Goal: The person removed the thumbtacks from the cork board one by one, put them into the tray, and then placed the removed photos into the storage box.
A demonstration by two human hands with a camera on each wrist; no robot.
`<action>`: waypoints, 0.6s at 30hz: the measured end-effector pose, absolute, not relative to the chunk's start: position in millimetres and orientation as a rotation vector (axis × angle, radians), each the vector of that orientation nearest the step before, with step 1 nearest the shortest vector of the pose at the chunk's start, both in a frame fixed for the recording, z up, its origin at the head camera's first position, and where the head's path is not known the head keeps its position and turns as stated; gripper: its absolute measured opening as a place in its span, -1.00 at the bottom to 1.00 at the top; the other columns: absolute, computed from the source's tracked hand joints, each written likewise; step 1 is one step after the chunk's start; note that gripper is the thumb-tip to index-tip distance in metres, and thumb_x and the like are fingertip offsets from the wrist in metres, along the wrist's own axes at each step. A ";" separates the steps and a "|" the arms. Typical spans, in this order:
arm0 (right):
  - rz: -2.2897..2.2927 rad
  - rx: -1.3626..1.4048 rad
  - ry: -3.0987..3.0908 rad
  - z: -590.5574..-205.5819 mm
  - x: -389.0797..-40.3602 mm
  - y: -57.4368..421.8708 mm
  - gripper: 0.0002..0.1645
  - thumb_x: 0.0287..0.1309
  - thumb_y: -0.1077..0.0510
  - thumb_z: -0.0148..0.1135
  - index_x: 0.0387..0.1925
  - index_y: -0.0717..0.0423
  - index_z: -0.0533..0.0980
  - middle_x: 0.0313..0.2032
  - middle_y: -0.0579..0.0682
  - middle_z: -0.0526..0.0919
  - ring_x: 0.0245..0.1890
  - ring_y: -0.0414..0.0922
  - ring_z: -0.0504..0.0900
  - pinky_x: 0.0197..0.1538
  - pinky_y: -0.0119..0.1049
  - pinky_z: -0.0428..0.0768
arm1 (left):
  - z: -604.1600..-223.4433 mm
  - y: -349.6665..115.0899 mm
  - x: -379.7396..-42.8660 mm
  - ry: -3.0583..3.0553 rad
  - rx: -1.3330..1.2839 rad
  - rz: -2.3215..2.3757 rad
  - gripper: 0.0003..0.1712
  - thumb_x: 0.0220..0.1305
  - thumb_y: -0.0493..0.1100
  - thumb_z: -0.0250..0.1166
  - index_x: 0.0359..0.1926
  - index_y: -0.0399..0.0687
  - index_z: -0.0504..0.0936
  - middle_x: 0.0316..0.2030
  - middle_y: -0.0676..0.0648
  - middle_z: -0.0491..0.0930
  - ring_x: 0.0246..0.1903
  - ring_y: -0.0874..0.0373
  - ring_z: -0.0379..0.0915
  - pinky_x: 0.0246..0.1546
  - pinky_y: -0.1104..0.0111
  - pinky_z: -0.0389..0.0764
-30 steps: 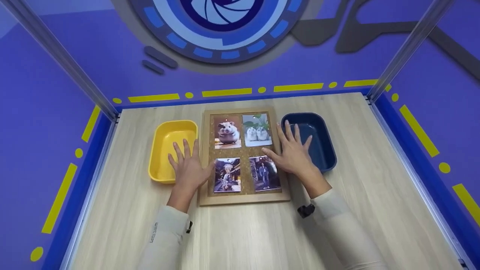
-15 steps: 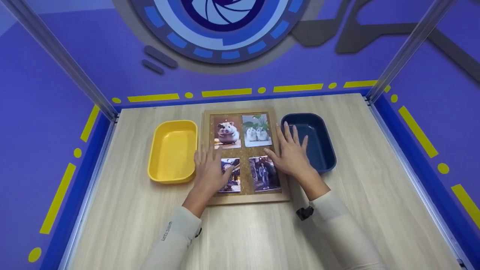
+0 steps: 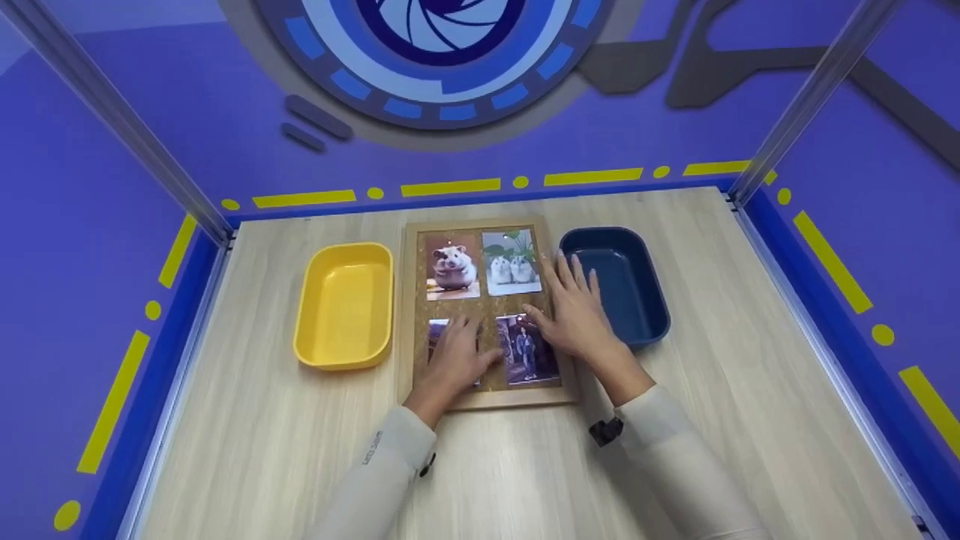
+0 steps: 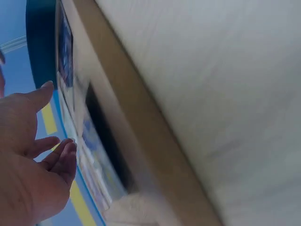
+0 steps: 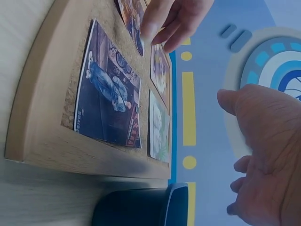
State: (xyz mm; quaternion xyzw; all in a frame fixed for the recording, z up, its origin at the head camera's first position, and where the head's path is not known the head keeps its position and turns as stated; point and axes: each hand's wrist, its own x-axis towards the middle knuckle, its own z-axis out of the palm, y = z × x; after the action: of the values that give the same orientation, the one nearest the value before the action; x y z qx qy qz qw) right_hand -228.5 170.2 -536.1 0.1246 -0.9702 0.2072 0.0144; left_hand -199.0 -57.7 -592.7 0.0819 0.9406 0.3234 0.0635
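Note:
A cork board [image 3: 490,360] in a light wooden frame lies on the table with several photos pinned to it. My left hand [image 3: 454,356] is over the lower-left photo [image 3: 437,328] and covers most of it; its fingers are loosely bent and hold nothing. In the left wrist view, the fingers of that left hand [image 4: 35,165] hang above the board. My right hand [image 3: 577,319] is spread over the board's right edge, thumb by the lower-right photo [image 3: 529,352] of a person in denim. In the right wrist view the right hand [image 5: 268,155] hovers with nothing in its fingers.
Left of the board stands a yellow tray [image 3: 343,315], with nothing visible in it. A dark blue tray [image 3: 630,292] stands at the right, partly behind my right hand. Two hamster photos [image 3: 452,268] fill the board's upper half. Blue-purple panels [image 3: 847,187] enclose the table.
My left hand has moved right, from over the yellow tray's edge to the lower-left photo, and its fingers have bent. The right hand has shifted slightly left and its fingers have drawn closer together.

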 end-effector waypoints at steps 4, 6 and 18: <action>0.686 0.457 -2.992 -538.5 -228.6 166.3 0.07 0.45 -0.24 0.27 0.73 -0.01 0.00 0.71 0.31 -0.02 0.74 0.31 -0.10 0.74 0.31 -0.09 | -603.5 -53.5 -207.9 2.809 0.290 1.041 -0.11 0.27 0.04 0.53 0.51 -0.21 0.45 0.47 -0.37 0.42 0.52 -0.36 0.30 0.56 -0.16 0.37; 0.705 0.472 -2.983 -540.5 -227.9 164.8 0.05 0.45 -0.22 0.28 0.72 0.03 0.04 0.70 0.32 -0.01 0.74 0.30 -0.07 0.73 0.28 -0.03 | -609.6 -50.4 -214.3 2.807 0.283 1.068 -0.11 0.23 0.04 0.55 0.50 -0.17 0.47 0.40 -0.34 0.47 0.44 -0.32 0.40 0.49 -0.15 0.46; 0.838 0.543 -2.883 -557.8 -230.5 151.0 -0.13 0.43 -0.06 0.37 0.57 0.24 0.31 0.56 0.41 0.31 0.54 0.37 0.38 0.55 0.25 0.43 | -639.0 -38.8 -252.3 2.860 0.271 1.237 -0.29 0.15 -0.08 0.56 0.30 -0.24 0.63 0.05 -0.27 0.60 0.06 -0.21 0.59 0.20 -0.04 0.64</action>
State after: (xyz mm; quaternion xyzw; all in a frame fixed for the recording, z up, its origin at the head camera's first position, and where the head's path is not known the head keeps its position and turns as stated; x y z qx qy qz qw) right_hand -230.5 151.0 -557.8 0.1778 -0.9440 0.2743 0.0453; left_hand -252.3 -38.8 -639.0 0.0866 0.9144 0.3954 0.0069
